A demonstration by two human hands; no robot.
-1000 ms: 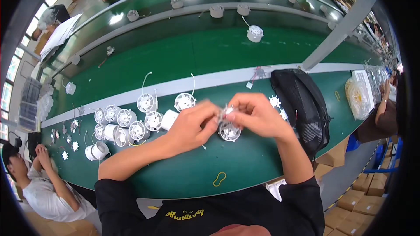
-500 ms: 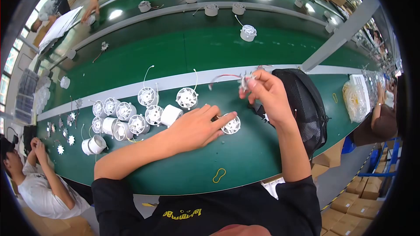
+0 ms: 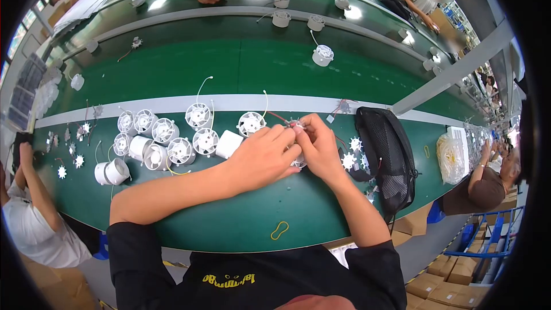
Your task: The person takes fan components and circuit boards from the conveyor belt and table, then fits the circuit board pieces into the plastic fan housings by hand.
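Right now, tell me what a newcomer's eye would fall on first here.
First, the left hand and right hand, close together at the middle of the view around a small part, largely hidden, with a red wire beside it. Next, the white cylinders clustered left of the hands on the green bench. Then the black bag right of the hands.

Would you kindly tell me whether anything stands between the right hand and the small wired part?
Nothing visible does: the right hand has its fingertips on the small wired part, with the left hand close beside it.
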